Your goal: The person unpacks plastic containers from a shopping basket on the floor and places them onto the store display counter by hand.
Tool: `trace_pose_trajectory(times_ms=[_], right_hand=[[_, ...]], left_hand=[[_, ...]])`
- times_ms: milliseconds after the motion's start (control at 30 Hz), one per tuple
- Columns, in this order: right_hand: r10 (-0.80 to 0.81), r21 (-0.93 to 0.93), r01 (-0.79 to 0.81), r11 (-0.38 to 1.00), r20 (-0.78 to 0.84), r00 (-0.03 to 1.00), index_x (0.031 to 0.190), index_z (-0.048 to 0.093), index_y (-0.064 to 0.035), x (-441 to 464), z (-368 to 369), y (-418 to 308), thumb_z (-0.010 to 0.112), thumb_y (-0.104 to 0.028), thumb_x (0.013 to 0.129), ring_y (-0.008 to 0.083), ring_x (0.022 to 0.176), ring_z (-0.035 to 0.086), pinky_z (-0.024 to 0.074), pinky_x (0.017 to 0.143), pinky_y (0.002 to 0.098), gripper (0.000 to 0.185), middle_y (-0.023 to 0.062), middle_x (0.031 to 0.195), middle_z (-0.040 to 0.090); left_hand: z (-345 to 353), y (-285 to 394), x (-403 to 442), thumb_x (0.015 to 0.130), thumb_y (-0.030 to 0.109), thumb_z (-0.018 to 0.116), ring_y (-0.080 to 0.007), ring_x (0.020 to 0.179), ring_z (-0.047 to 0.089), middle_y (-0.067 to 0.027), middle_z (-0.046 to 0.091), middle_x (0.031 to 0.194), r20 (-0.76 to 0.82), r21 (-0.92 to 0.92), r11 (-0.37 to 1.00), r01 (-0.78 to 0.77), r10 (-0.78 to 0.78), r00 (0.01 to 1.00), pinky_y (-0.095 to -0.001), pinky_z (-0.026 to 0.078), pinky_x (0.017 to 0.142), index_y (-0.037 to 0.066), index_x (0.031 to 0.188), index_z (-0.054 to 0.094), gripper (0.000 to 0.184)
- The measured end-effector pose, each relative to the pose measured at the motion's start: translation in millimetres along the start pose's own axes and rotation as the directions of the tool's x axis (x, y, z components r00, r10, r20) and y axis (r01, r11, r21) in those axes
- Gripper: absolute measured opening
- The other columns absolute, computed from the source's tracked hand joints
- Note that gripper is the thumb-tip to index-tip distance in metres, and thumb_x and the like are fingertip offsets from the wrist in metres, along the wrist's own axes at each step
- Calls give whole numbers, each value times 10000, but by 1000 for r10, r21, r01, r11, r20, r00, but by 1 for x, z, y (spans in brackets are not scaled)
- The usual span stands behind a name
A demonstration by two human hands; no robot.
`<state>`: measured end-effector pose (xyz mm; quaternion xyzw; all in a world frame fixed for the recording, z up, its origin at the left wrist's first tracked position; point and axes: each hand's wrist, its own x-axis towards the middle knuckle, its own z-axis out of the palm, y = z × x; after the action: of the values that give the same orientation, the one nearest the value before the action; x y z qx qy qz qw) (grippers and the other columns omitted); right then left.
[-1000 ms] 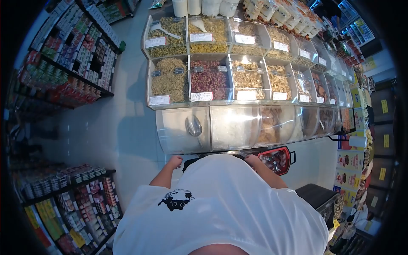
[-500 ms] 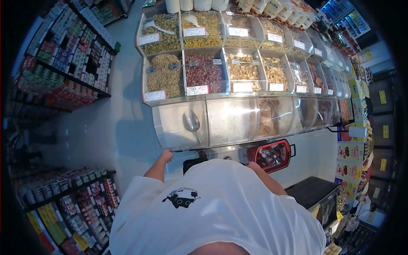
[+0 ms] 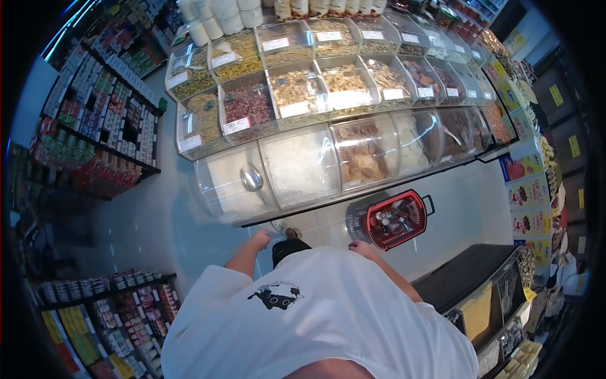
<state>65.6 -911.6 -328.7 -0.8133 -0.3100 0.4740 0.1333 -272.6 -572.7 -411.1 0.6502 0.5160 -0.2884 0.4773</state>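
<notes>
As you faced the rack (image 3: 260,137): its tiered, clear-lidded bins filled your view from about 10 o'clock round past 2.
Left hand: your left hand (image 3: 258,240) was at 7 o'clock, near the rack's lower edge; fingers appeared bent inward, though whether clenched or slack could not be told, nor whether they met the edge.
Right hand: your right hand (image 3: 362,247) was between 4 and 5 o'clock, just beside the red basket; fingers bent, their grip too small to tell.
Red basket: one (image 3: 391,242), between 3 and 4 o'clock, on the pale floor (image 3: 454,218); black handle (image 3: 430,203) toward 3 o'clock; it held small mixed packages, indistinct.
Scoop bin: leftmost of the lower row, pale contents; one metal scoop (image 3: 251,178), between 9 and 10 o'clock, lay tilted behind the clear lid.
Brown pieces: one bin's contents (image 3: 369,148), lower row, 2 o'clock.
Reddish dried goods: one bin's contents (image 3: 246,104), upper tier, 11 o'clock.
Rack top: white canisters (image 3: 227,16), 11 o'clock; packets (image 3: 320,7), 12 o'clock.
Dark counter: one (image 3: 464,271), 4 o'clock.
Stocked shelving: one unit (image 3: 95,107) between 9 and 10 o'clock; another at 8.
White shirt: yours (image 3: 328,309), 6 o'clock; black cat print (image 3: 276,298).
</notes>
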Motion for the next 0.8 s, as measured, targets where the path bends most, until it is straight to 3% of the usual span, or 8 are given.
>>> trace_pose_trajectory(times_ms=[167,300,367,467,567,633,700,800], right_hand=[[219,-12,-223,975,-147,965,1015,751,-58,-70,62,190,641,-272,847,341,929,706,553,843,437,294,180,1006,736],[665,71,-676,734,129,736,1083,725,-19,-169,77,285,582,-233,853,355,1008,691,547,877,441,346,199,1098,719],[527,-173,-498,850,267,807,922,708,1,-207,94,342,592,-209,927,276,615,686,575,522,417,239,151,813,720],[674,6,-704,710,285,682,1073,727,-12,-219,141,416,602,-252,902,322,856,725,571,743,429,320,135,1042,744],[689,211,-712,670,178,702,854,692,-25,-208,167,433,611,-182,922,281,647,704,568,464,451,189,138,773,692],[717,411,-692,594,120,687,860,692,-31,-195,141,369,660,-162,863,282,701,714,592,524,425,135,166,780,691],[463,179,-455,872,-2,886,851,705,-52,-160,142,339,702,-114,715,328,847,710,582,687,403,150,207,924,700],[274,306,-241,921,-68,959,1089,725,-32,-122,92,246,606,-309,858,331,971,703,532,854,453,380,212,1059,723]], left_hand=[[104,35,-66,899,230,525,-369,911,699,-200,714,991,-60,162,983,-83,93,994,-463,569,760,72,1092,732,324],[137,49,-73,898,298,529,-453,979,665,-247,711,1035,-135,261,918,-298,340,931,-479,536,893,44,1022,737,352],[130,69,-81,898,303,533,-432,940,682,-243,718,995,-126,226,904,-363,397,909,-469,544,860,39,1000,739,349],[105,115,-106,890,328,549,-360,848,705,-220,725,907,104,207,968,-141,121,987,-441,544,798,35,983,737,360],[100,103,-58,882,346,562,-296,740,697,-168,716,805,78,263,919,-294,284,956,-426,538,688,38,974,730,363],[103,107,-48,881,343,565,-272,701,695,-137,712,790,54,237,933,-273,268,962,-419,532,607,48,998,729,357],[109,120,-47,883,333,565,-270,693,697,-131,709,786,99,251,944,-216,198,975,-413,529,578,56,1018,732,350],[128,136,-29,890,319,567,-265,695,705,-134,713,810,160,304,946,-116,69,985,-407,538,551,71,1072,732,349]])
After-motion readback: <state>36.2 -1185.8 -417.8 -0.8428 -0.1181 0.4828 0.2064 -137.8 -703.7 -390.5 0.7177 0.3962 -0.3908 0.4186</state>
